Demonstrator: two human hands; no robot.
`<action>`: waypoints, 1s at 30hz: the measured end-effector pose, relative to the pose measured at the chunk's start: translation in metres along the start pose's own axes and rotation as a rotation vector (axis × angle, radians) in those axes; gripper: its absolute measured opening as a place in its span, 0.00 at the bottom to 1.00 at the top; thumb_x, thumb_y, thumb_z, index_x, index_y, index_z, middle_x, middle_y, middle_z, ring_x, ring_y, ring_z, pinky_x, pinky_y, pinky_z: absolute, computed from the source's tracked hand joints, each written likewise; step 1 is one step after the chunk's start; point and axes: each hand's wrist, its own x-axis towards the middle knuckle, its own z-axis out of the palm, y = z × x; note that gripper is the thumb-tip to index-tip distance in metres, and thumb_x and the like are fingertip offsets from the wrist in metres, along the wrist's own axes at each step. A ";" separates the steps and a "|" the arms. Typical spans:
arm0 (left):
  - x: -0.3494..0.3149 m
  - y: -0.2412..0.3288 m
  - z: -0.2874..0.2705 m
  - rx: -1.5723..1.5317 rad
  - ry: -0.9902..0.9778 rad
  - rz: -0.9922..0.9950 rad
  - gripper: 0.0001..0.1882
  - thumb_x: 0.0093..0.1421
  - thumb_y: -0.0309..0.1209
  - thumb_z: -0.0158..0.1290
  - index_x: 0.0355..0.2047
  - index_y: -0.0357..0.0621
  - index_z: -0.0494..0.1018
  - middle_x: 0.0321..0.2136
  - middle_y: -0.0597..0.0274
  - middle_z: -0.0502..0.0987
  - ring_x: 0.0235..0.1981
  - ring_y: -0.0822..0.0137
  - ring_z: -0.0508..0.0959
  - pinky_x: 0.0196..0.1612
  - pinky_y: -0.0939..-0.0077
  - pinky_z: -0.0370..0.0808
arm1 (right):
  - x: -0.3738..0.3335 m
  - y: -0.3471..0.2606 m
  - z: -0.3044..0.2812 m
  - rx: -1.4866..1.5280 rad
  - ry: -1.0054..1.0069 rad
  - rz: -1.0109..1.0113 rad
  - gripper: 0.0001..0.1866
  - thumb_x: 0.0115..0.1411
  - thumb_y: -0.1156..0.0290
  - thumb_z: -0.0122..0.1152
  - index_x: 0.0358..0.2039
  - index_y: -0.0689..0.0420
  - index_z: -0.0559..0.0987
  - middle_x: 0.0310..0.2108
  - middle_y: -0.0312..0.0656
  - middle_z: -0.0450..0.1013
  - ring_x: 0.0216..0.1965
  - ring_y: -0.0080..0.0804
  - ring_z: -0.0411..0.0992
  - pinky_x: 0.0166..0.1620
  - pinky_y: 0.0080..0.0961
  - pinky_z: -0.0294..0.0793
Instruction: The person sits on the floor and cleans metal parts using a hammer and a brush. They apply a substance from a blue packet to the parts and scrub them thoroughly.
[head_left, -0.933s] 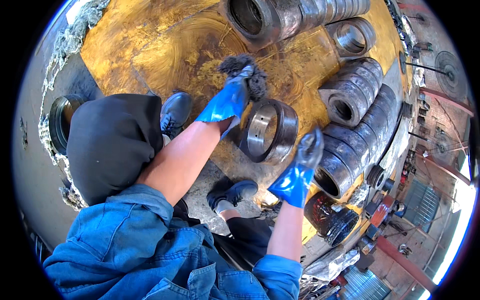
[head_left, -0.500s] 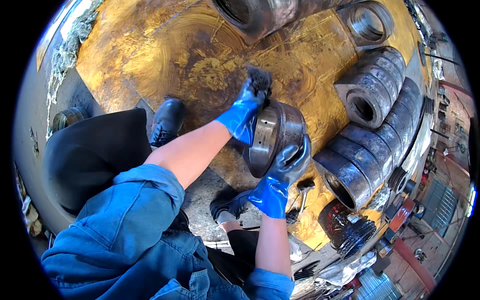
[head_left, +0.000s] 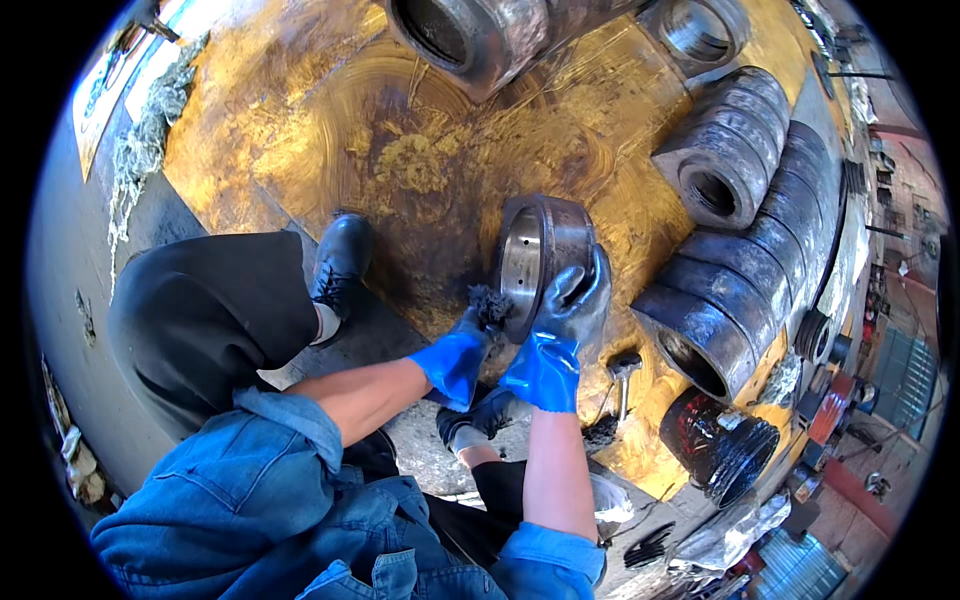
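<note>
We are gripping a dull steel ring point(head_left: 541, 262) on edge with our right hand point(head_left: 562, 330), blue rubber glove wrapped over its rim, on the oily yellow floor point(head_left: 300, 150). Our left hand point(head_left: 458, 355) is closing on a dark frayed rag wad point(head_left: 489, 303) at the ring's bore. Grimy stacked steel sleeves point(head_left: 745, 260) are lying to the right, partly cut off.

your glossy blue rubber-coated gloves, left hand point(head_left: 455, 357) and right hand point(head_left: 560, 335), grip a dull steel ring point(head_left: 540, 262) with a brighter machined bore; beside the ring, a frayed dark rag point(head_left: 490, 302); beneath it, rough, rust-yellow plate point(head_left: 420, 170).
</note>
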 end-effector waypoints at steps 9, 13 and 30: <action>-0.068 0.026 0.083 0.941 0.046 0.503 0.21 0.69 0.24 0.53 0.62 0.42 0.71 0.52 0.60 0.80 0.51 0.66 0.78 0.57 0.69 0.74 | 0.006 0.030 -0.003 0.495 -0.104 0.203 0.21 0.72 0.60 0.55 0.56 0.62 0.78 0.48 0.46 0.79 0.47 0.36 0.77 0.54 0.33 0.75; -0.033 0.079 0.112 0.580 -0.016 0.761 0.17 0.64 0.19 0.56 0.54 0.41 0.76 0.48 0.60 0.82 0.48 0.68 0.80 0.46 0.71 0.79 | -0.003 0.059 0.006 0.831 -0.236 0.431 0.24 0.74 0.55 0.53 0.56 0.63 0.77 0.51 0.43 0.77 0.50 0.32 0.74 0.57 0.32 0.73; -0.042 0.086 0.184 2.352 -0.086 1.143 0.16 0.62 0.38 0.53 0.51 0.60 0.78 0.53 0.61 0.74 0.58 0.56 0.72 0.46 0.45 0.76 | -0.003 0.035 -0.014 1.361 0.085 0.737 0.17 0.74 0.57 0.51 0.55 0.53 0.76 0.45 0.39 0.78 0.46 0.33 0.76 0.54 0.36 0.78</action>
